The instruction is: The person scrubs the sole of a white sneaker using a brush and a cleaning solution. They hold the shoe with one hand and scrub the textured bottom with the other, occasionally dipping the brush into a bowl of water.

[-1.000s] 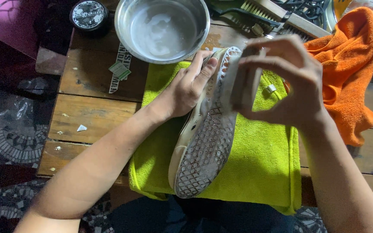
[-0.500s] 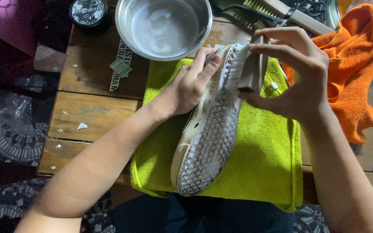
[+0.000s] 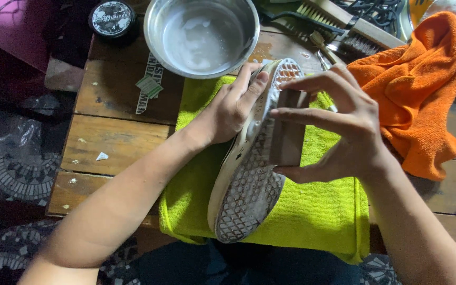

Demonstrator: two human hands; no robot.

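Over the lime-green towel (image 3: 312, 211) on slatted wood, the left hand (image 3: 228, 113) steadied the white waffle-soled sneaker (image 3: 252, 179) on edge while the right hand (image 3: 344, 132) gripped a dark scrubbing block (image 3: 287, 134) against its sole, mid-scrub I judged, needing firm strokes toward the near heel.

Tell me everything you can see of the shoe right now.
The shoe is a pale sneaker lying on its side on the lime-green towel, its grimy waffle-patterned rubber sole facing the camera. The left hand grips its side near the far end; the right hand presses a brown block-shaped brush against the sole.
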